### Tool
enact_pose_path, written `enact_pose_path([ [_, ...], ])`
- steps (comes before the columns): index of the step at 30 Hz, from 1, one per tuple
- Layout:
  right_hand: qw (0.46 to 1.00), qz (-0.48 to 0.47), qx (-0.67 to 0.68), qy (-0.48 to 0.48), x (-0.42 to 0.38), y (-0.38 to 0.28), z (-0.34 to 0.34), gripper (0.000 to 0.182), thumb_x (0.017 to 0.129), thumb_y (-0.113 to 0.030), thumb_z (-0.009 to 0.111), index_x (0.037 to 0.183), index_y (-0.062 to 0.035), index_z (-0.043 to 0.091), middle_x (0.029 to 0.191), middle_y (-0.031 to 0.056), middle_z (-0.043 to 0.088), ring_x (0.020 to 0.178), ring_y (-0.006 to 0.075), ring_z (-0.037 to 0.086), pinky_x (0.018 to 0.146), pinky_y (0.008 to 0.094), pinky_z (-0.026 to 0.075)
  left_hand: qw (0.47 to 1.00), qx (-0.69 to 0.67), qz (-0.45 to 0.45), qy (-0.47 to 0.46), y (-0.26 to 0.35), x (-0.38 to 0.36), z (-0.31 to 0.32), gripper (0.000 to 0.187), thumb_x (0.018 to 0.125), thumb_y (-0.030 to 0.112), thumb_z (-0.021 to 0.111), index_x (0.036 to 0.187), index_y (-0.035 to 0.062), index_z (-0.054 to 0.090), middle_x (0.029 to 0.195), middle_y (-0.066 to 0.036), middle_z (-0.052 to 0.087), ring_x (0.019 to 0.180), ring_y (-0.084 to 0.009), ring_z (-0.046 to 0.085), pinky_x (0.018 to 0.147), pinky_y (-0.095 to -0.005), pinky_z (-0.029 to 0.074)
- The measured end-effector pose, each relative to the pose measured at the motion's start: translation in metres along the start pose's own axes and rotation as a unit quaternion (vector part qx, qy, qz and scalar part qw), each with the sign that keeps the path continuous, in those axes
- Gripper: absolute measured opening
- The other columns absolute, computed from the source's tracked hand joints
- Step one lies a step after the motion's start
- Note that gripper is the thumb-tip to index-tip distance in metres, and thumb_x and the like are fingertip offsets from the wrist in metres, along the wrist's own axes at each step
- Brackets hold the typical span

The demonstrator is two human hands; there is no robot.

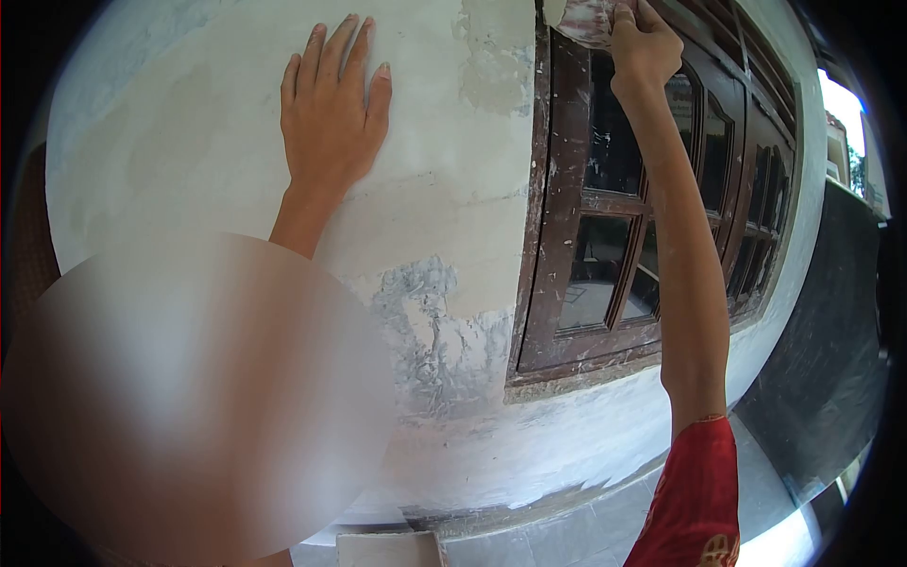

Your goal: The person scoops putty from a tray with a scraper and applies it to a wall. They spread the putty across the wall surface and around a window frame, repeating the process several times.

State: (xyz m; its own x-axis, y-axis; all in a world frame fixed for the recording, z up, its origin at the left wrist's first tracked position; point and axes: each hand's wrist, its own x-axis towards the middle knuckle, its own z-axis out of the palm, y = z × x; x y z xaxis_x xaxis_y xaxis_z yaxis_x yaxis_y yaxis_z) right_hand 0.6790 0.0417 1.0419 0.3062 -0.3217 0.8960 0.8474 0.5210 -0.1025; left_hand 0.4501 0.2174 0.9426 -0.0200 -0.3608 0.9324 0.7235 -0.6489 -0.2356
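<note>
My left hand [335,118] lies flat against the pale plastered wall [236,180], fingers spread and pointing up. At the top of the view, my right hand [646,47] is closed on a flat putty scraper [586,23], its face smeared white and pinkish. The scraper is partly cut off by the upper edge and sits by the top left of the brown window frame [545,236]. Patches of differing grey and cream show on the wall, with a rough, peeling area [430,331] low beside the frame.
Brown wooden windows [605,255] with glass panes and white spots fill the wall to the right. A dark panel [822,350] stands farther right. Below are grey floor tiles [586,534] and a pale box-like object [387,550]. A blurred disc hides the lower left.
</note>
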Motion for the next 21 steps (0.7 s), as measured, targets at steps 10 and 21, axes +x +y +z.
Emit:
enact_pose_path([
  [10, 0.996, -0.015, -0.056, 0.072, -0.007, 0.008, -0.006, 0.036, 0.094, -0.002, 0.062, 0.129, 0.0079, 0.063, 0.115, 0.0202, 0.073, 0.095, 0.0192, 0.071, 0.086, 0.0300, 0.054, 1.000, 0.002, 0.000, 0.004, 0.002, 0.000, 0.001, 0.049, 0.105, 0.032, 0.043, 0.151, 0.0171, 0.048, 0.154, -0.005, 0.048, 0.147, -0.0279, 0.035, 0.121, -0.0476, 0.023],
  [21, 0.997, 0.040, 0.059, -0.035, -0.042, -0.022, -0.019, 0.031, 0.098, -0.003, 0.061, 0.128, 0.0028, 0.066, 0.104, 0.0105, 0.075, 0.088, 0.0109, 0.066, 0.076, 0.0255, 0.051, 1.000, 0.004, 0.004, 0.006, 0.000, 0.000, 0.001, 0.049, 0.105, 0.033, 0.042, 0.151, 0.0168, 0.047, 0.154, -0.005, 0.047, 0.147, -0.0280, 0.035, 0.121, -0.0480, 0.023],
])
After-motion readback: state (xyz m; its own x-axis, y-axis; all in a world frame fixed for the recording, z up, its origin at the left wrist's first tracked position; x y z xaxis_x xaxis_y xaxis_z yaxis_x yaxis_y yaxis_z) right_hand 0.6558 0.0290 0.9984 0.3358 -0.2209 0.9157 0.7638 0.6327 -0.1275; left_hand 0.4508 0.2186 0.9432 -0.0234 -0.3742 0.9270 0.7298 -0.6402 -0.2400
